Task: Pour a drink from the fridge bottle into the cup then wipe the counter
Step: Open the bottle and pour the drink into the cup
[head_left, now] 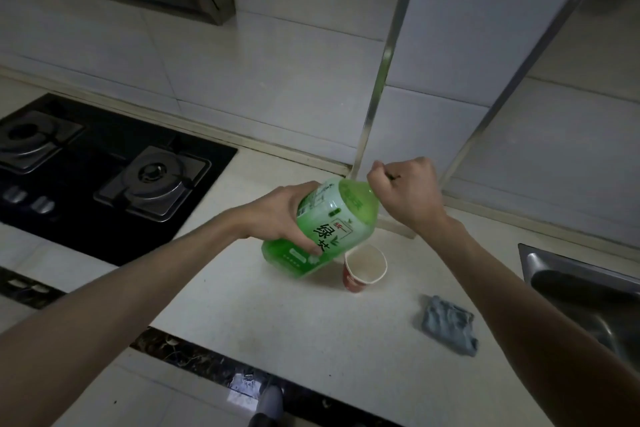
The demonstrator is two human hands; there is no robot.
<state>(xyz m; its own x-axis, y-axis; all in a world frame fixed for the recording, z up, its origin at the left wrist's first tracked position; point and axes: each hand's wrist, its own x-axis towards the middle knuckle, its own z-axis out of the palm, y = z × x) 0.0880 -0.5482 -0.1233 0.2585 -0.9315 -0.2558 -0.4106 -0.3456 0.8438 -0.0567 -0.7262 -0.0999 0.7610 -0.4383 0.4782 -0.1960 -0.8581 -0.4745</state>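
My left hand [277,215] grips the bottle [329,229] round its body. My right hand [405,191] is curled over its top, hiding the cap. The bottle is tilted above the desk [277,305], its base just beside the cup [365,265]. I should brace the body, twist only the cap, and keep the mouth raised. The cloth [446,324] lies nearby.

A dim home kitchen: gas hob [104,177], tiled wall [277,73], probably a sink [581,291].

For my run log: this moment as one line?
left hand: grips bottle, tilted | right hand: grips its top | cup: upright, looks empty | cloth: lies on counter
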